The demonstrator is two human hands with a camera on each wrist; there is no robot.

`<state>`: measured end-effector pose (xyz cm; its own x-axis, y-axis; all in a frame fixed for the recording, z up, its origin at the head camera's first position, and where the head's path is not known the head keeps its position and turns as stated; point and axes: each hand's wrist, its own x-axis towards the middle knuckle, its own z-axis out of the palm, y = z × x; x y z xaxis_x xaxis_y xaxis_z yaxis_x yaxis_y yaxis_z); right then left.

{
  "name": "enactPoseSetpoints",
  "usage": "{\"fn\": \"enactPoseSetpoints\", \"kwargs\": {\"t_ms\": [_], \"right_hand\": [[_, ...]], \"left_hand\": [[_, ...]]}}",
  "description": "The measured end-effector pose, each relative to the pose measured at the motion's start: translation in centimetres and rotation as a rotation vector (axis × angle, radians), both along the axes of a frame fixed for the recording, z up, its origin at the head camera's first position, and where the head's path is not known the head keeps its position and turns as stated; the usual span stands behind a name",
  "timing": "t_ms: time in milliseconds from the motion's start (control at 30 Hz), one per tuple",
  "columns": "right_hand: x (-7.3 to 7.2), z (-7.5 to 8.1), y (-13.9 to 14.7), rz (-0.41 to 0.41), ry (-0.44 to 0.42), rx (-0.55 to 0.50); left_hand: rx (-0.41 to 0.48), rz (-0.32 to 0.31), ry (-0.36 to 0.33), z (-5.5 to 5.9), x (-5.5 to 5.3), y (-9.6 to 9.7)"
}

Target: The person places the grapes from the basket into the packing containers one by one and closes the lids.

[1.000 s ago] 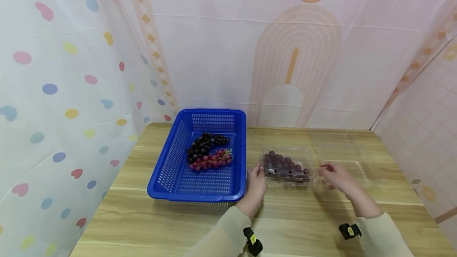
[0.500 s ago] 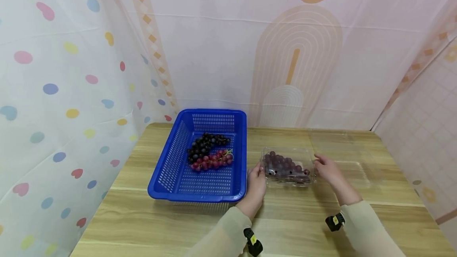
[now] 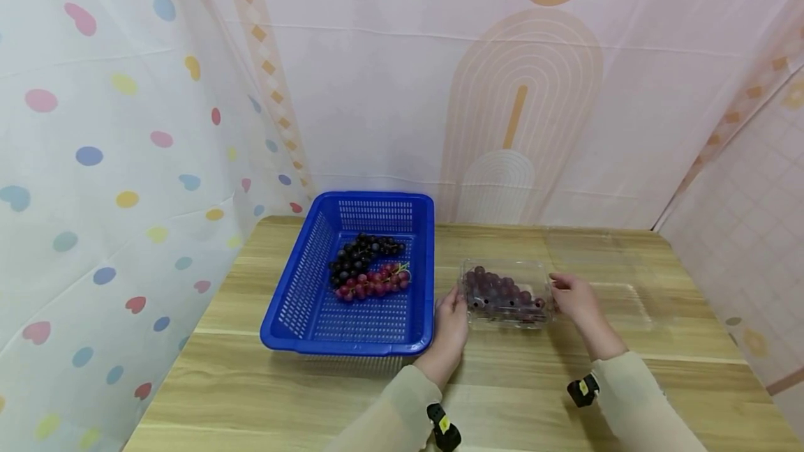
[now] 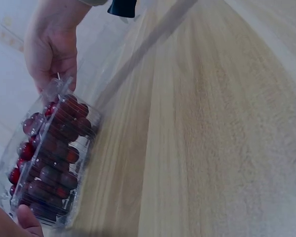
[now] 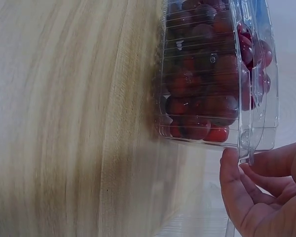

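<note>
A clear plastic clamshell box with dark red grapes inside sits on the table, its lid down over them. My left hand holds the box's left end; the left wrist view shows its thumb on the front side near the rim. At the opposite end, my right hand pinches the rim of box and lid between thumb and fingers, as the right wrist view shows close up. Part of the left fingers is hidden behind the box.
A blue perforated basket stands left of the box, holding a bunch of black grapes and a bunch of red grapes. More clear plastic packaging lies at the right. Patterned curtains border the table's back and sides.
My right hand has moved left from beside the box to its right end and now pinches the rim there. The left hand and the basket look unchanged.
</note>
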<state>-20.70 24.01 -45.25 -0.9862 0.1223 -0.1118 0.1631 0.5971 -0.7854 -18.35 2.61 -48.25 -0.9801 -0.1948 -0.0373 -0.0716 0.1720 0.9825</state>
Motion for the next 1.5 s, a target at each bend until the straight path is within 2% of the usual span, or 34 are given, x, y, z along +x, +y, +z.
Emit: {"fn": "enactPoseSetpoints", "kwargs": {"t_ms": [267,367,533,767,1100,1267,1400,1500], "right_hand": [[0.0,0.0,0.0,-0.015,0.006,0.005],[-0.1,0.0,0.1,-0.013,-0.001,0.007],[-0.2,0.0,0.1,-0.009,0.004,0.026],[-0.3,0.0,0.1,-0.004,0.016,0.023],[0.0,0.2,-0.1,0.000,0.018,0.032],[0.0,0.2,-0.1,0.000,0.026,0.027],[0.0,0.2,0.0,0.007,0.035,0.046],[0.0,0.3,0.0,0.017,0.038,0.065]], "left_hand": [[0.001,-0.039,-0.064,0.6,0.8,-0.2],[-0.015,-0.075,-0.083,0.6,1.0,-0.3],[0.012,-0.126,-0.110,0.5,1.2,-0.4],[-0.021,-0.077,-0.065,0.4,1.1,-0.2],[-0.011,-0.029,-0.049,0.1,1.1,0.1],[-0.054,-0.061,-0.058,0.2,1.2,0.0],[-0.124,-0.095,-0.056,0.6,1.5,0.0],[-0.183,-0.094,-0.072,0.9,1.7,0.1]]}}
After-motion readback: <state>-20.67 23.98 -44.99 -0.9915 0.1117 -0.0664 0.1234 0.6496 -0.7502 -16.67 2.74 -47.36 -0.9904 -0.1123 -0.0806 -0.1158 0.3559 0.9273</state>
